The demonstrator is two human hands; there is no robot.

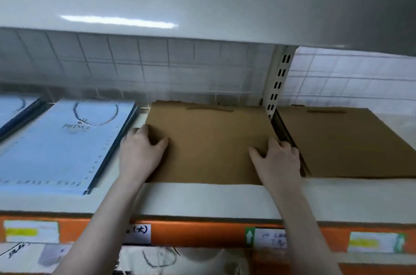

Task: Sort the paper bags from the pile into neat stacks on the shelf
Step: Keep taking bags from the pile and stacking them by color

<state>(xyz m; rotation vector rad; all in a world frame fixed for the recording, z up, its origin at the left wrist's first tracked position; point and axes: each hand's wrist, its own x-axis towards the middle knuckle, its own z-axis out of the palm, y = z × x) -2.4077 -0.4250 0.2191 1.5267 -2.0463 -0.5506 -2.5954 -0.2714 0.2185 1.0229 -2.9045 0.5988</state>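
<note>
Bags (209, 141): brown stack on shelf (202, 198). Left hand (140, 153), right hand (278, 158) flat on side edges, fingers seemingly loosely spread. Squeeze inward evenly; square stack against upright.

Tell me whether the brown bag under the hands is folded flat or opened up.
Folded flat: brown bag lies level on the shelf.
</note>
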